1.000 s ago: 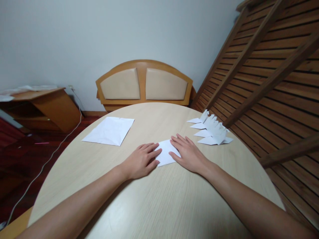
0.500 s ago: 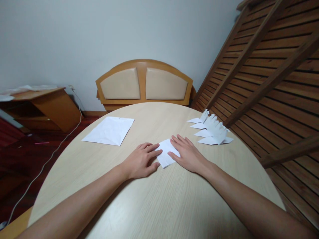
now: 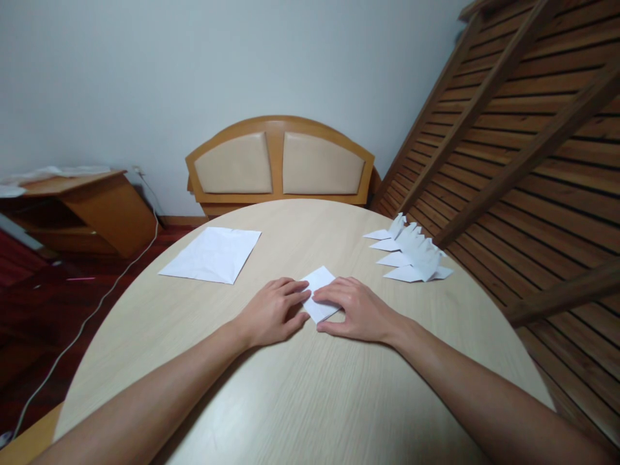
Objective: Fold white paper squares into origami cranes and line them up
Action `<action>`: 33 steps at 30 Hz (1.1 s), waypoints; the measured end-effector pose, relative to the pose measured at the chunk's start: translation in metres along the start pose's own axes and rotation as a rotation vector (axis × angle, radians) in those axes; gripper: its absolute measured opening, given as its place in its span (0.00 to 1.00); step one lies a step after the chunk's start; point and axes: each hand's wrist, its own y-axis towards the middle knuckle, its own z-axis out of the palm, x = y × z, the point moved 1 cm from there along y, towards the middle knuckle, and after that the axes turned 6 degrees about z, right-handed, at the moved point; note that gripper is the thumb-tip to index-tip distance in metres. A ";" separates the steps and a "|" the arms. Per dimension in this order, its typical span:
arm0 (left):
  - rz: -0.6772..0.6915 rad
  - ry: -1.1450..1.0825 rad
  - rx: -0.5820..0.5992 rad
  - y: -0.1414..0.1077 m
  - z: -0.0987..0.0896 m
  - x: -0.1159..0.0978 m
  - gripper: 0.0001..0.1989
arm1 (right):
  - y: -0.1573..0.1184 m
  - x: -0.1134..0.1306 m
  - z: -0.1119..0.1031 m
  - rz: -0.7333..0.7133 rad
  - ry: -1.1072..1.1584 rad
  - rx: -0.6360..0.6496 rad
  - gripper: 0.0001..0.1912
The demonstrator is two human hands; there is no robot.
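Note:
A small folded square of white paper (image 3: pixel 320 311) lies flat on the table between my hands, one corner toward me. My left hand (image 3: pixel 278 311) rests at its left edge, fingers stretched out with their tips on the paper. From the right, my right hand (image 3: pixel 356 310) reaches over the paper; its fingers lie on the upper face and the thumb is at the near corner. A gap shows between that thumb and the fingers. Part of the paper's right side is hidden under my right hand.
White paper sheets (image 3: pixel 213 254) lie at the table's left. Several folded paper cranes (image 3: pixel 411 252) stand in a row at the right. The round wooden table (image 3: pixel 300 400) has a padded headboard (image 3: pixel 281 165) behind it and slatted wood (image 3: pixel 523 161) along the right.
My right hand has moved left and nearer to me across the paper, its thumb now at the near corner. The paper has turned slightly. My left hand is almost unmoved.

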 end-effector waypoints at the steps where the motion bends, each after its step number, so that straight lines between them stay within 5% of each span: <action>1: 0.000 -0.003 0.001 0.000 0.000 0.000 0.21 | 0.000 -0.001 0.001 0.002 0.002 0.002 0.23; 17: 0.002 -0.008 -0.027 0.000 -0.001 0.001 0.18 | 0.000 -0.001 -0.002 0.010 0.070 0.014 0.11; 33: 0.016 -0.069 -0.056 0.003 0.002 0.004 0.10 | 0.001 -0.007 0.004 0.102 0.055 -0.020 0.10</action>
